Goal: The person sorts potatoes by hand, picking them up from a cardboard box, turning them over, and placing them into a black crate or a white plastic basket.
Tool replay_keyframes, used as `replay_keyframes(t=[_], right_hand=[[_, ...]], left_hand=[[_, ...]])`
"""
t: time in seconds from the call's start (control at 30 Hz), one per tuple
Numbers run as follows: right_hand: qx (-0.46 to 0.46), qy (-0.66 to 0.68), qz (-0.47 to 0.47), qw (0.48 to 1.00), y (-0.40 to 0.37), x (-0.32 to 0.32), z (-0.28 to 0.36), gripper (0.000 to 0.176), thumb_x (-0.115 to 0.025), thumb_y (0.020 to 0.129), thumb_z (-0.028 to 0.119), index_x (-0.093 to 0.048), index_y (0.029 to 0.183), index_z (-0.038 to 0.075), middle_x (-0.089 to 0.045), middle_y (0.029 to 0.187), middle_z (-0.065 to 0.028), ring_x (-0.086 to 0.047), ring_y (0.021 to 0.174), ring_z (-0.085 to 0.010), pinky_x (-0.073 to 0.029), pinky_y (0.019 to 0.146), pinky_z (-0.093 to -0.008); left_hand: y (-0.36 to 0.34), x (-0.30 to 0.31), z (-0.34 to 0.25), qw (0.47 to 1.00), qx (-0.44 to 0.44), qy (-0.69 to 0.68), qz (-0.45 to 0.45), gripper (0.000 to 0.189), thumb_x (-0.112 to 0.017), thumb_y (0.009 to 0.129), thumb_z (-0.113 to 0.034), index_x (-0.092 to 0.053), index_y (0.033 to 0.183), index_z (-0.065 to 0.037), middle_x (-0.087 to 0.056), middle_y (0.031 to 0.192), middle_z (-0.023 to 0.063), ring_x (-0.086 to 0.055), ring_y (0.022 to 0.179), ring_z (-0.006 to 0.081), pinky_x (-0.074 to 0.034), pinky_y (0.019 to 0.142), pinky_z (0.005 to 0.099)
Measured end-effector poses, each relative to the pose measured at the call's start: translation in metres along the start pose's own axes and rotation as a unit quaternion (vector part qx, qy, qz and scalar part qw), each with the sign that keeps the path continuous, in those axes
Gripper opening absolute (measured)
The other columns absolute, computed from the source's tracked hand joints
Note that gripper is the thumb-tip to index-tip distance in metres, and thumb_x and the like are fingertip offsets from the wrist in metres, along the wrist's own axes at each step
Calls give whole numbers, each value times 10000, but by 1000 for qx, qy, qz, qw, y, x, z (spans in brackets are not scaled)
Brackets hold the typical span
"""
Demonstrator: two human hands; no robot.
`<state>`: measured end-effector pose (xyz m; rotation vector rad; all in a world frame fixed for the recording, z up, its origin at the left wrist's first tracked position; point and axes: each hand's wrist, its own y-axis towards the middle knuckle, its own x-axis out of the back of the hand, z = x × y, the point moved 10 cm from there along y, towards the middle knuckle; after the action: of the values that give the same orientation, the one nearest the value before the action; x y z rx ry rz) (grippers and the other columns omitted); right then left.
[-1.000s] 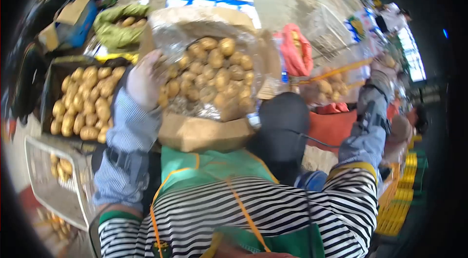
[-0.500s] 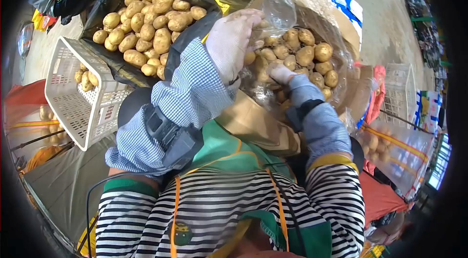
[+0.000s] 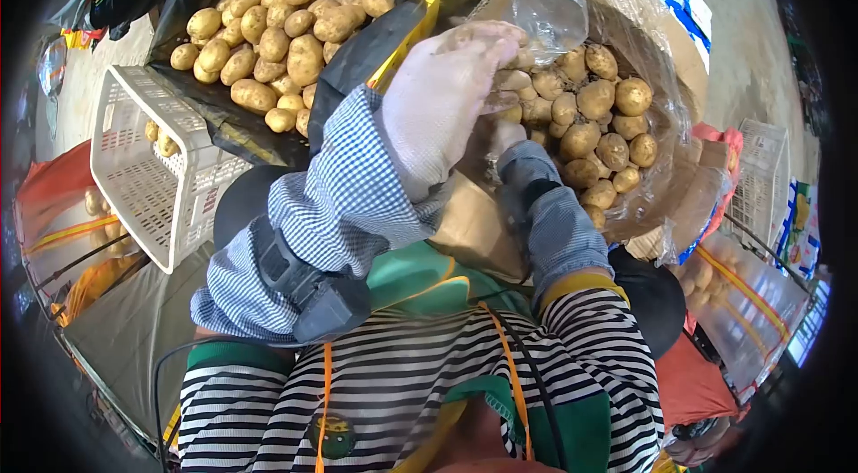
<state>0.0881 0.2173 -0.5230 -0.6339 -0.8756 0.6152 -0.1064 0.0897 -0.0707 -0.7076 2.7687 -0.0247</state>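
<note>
Now, upper centre, round potatoes (image 3: 595, 100) in crinkly plastic (image 3: 547, 8) lie by my curled left hand (image 3: 447, 102) and blurred right hand (image 3: 508, 137), grips unclear to me.

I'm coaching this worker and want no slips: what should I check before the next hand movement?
1. Left hand gloved: ok.
2. Left hand's grip: cannot tell; its palm is turned from view.
3. Right hand clearly visible: not ok, blurred.
4. Potatoes available in the cardboard box: ok, many.
5. Clear plastic liner lying smooth: not ok, wrinkled.
</note>
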Motion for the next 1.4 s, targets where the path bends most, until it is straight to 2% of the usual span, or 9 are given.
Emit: replay_keyframes(t=[0.1, 0.23, 0.63, 0.67, 0.77, 0.9, 1.03, 1.2, 1.4], right_hand=[[407, -410, 83, 812, -25, -33, 63, 251, -516, 914, 190, -638, 1107, 86, -687, 912, -78, -663, 886, -231, -536, 744, -299], [50, 162, 274, 947, -58, 16, 78, 368, -502, 922, 346, -618, 1109, 50, -655, 814, -81, -621, 677, -216, -521, 583, -326], [-23, 516, 678, 523, -403, 157, 222, 647, -499, 905, 531, -435, 1414, 138, -590, 1228, -196, -608, 880, -255, -523, 637, -374], [-17, 516, 681, 520, -414, 156, 222, 647, -499, 905, 531, -435, 1414, 138, -590, 1228, -196, -608, 880, -255, -523, 637, -374], [255, 107, 301, 913, -378, 174, 208, 671, -675, 862, 292, -364, 1405, 51, -592, 1304, -96, -532, 1255, -199, -149, 1198, -423], [269, 136, 309, 902, -350, 174, 196, 735, -725, 826, 184, -321, 1417, 17, -626, 1240, -92, -559, 1215, -235, -211, 1180, -396], [145, 387, 393, 821, -349, 176, 196, 560, -354, 1019, 495, -496, 1335, 56, -656, 1050, -148, -649, 796, -228, -520, 617, -280], [698, 10, 36, 715, -388, 221, 220, 639, -611, 937, 339, -334, 1441, 59, -641, 1053, -221, -674, 841, -312, -550, 749, -353], [349, 203, 244, 882, -344, 218, 209, 596, -624, 936, 288, -367, 1406, 26, -623, 1106, -222, -655, 916, -324, -545, 783, -371]], left_hand=[[-1, 10, 18, 974, 110, -150, -132, 248, -574, 961, -176, -621, 1134, -4, -644, 941, 38, -633, 885, 100, -526, 760, 221], [-3, 15, 11, 984, 97, -113, -94, 242, -572, 960, -167, -623, 1120, 7, -633, 927, 30, -611, 875, 82, -524, 750, 221], [-16, -75, 1, 989, 50, -2, 142, 659, -687, 906, -409, -477, 1339, 41, -615, 1150, 92, -567, 1087, 139, -468, 939, 264], [-15, -81, 2, 987, 18, 73, 141, 644, -675, 916, -405, -472, 1347, 27, -619, 1143, 111, -575, 1070, 140, -486, 913, 277], [-19, -82, -10, 939, 30, 304, 156, 485, -607, 968, -276, -485, 1348, 0, -628, 1131, 132, -601, 1010, 145, -510, 858, 279], [-14, -62, -2, 947, 82, 307, 41, 413, -482, 978, -71, -446, 1385, -14, -621, 1114, 132, -617, 961, 192, -523, 810, 317], [-9, -80, 8, 944, -50, 325, 34, 505, -625, 934, -212, -438, 1317, 58, -594, 1133, 182, -611, 1008, 228, -502, 860, 340], [0, -75, -3, 980, 25, 191, -52, 513, -584, 953, -381, -601, 1058, 122, -671, 936, 220, -659, 953, 236, -507, 856, 306], [17, -107, 3, 969, 58, -231, 65, 460, -566, 985, -357, -597, 1169, 64, -642, 1007, 121, -589, 937, 108, -499, 840, 260]])
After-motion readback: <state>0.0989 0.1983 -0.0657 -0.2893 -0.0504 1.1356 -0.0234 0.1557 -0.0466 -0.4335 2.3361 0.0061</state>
